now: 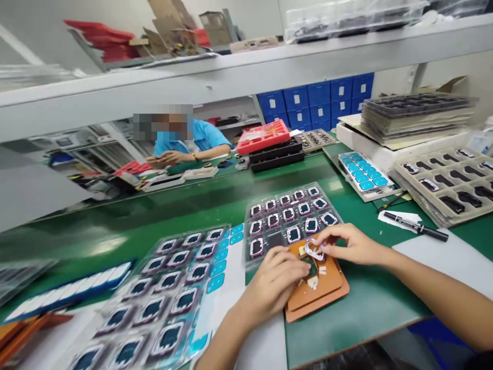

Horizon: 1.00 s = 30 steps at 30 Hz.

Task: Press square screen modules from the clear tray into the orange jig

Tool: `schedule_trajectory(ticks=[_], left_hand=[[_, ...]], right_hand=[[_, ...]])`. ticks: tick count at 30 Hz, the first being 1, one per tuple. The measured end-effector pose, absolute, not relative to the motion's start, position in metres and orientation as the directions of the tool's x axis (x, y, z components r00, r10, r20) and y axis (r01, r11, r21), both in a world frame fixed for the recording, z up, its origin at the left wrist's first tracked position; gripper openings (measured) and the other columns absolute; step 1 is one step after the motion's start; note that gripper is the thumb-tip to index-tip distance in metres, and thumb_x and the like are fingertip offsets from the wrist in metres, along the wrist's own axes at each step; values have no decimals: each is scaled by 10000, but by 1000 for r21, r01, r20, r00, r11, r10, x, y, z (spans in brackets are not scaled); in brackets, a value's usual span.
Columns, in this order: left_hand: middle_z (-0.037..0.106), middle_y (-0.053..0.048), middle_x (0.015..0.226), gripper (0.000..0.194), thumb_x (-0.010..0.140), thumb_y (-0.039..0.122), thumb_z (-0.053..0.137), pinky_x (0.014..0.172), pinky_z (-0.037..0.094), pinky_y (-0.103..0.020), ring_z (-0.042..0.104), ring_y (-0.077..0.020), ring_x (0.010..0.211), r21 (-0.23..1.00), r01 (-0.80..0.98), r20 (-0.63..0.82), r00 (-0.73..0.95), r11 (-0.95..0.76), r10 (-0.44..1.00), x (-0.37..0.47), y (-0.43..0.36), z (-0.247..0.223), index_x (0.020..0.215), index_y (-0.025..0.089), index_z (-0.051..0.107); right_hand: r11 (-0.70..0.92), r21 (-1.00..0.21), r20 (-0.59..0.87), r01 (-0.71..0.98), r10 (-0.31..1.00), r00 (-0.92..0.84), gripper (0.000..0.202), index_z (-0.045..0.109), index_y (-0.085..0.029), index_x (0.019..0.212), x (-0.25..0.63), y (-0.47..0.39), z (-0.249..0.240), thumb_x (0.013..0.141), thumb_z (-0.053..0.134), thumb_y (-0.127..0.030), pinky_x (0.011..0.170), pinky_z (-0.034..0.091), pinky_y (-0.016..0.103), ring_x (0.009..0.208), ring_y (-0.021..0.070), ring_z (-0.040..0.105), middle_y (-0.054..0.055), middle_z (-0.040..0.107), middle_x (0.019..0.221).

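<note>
My right hand (352,245) pinches a small white frame (314,250) between thumb and fingers, tilted just above an orange fixture block (319,293). On the block's left side, my left hand (275,277) rests with its fingertips on a dark square part (310,268) seated in the fixture. Part of that dark piece is hidden under the fingers. Small white pieces lie on the orange surface. Right behind the block stands a clear tray (275,240) of dark square parts with white frames. Another such tray (210,267) lies to the left.
Blue sticker sheets (216,276) lie between the trays. A black marker (416,226), a beige tray (442,192) and stacked trays are at the right. Red and black trays (264,136) stand at the back. A person in blue (210,139) works across the table, below a shelf (231,77).
</note>
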<state>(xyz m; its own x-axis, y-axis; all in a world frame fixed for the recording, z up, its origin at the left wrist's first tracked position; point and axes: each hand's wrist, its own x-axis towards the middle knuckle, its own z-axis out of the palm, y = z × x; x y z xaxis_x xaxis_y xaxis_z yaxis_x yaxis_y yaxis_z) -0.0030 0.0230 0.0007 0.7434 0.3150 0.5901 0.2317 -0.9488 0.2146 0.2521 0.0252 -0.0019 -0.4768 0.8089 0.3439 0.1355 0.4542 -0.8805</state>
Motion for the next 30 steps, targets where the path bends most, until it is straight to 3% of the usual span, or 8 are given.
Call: schedule_trajectory(ticks=[3, 11, 16, 20, 26, 30], left_hand=[[734, -44, 1087, 307, 925, 29, 451, 975, 415, -412, 616, -180, 1008, 141, 250, 564, 775, -958, 285, -10, 20, 2, 1143, 211, 567], [714, -65, 1149, 370, 924, 104, 417, 1125, 286, -471, 573, -222, 1157, 171, 259, 435, 846, -951, 309, -13, 12, 2, 1268, 187, 522], [679, -70, 1220, 374, 975, 312, 389, 1172, 155, -507, 526, -254, 1209, 129, 307, 465, 821, -943, 331, -13, 12, -9, 1306, 224, 538], [671, -57, 1223, 364, 971, 406, 415, 1154, 102, -490, 472, -269, 1213, 138, 364, 437, 812, -921, 386, -12, 11, -7, 1246, 237, 584], [643, -66, 1274, 365, 967, 398, 428, 1135, 105, -503, 451, -279, 1228, 142, 369, 420, 818, -919, 393, -8, 10, -3, 1258, 238, 580], [705, -57, 1147, 302, 901, 329, 530, 1121, 180, -531, 529, -277, 1129, 118, 353, 551, 754, -928, 357, -4, 8, -3, 1174, 222, 599]], right_hand=[[505, -840, 384, 196, 810, -443, 164, 667, -176, 992, 250, 22, 2, 900, 616, -301, 680, 505, 266, 758, 160, 625, 42, 690, 867], [582, -781, 401, 224, 744, -534, 124, 643, -169, 916, 254, 20, 5, 897, 668, -290, 623, 426, 240, 653, 121, 532, -16, 565, 706], [658, -704, 472, 268, 715, -516, 200, 655, -177, 990, 258, 21, 6, 887, 699, -342, 756, 482, 304, 859, 174, 563, 59, 563, 960], [718, -617, 493, 323, 672, -552, 151, 668, -190, 972, 262, 21, 9, 895, 706, -314, 915, 452, 399, 1014, 221, 596, 88, 636, 1103], [751, -551, 504, 363, 647, -573, 187, 710, -195, 1043, 266, 22, 11, 885, 728, -293, 873, 472, 406, 1000, 229, 621, 84, 688, 1183], [787, -497, 560, 365, 612, -558, 192, 725, -187, 1037, 259, 17, 10, 877, 723, -294, 792, 495, 393, 873, 208, 622, 76, 711, 1140]])
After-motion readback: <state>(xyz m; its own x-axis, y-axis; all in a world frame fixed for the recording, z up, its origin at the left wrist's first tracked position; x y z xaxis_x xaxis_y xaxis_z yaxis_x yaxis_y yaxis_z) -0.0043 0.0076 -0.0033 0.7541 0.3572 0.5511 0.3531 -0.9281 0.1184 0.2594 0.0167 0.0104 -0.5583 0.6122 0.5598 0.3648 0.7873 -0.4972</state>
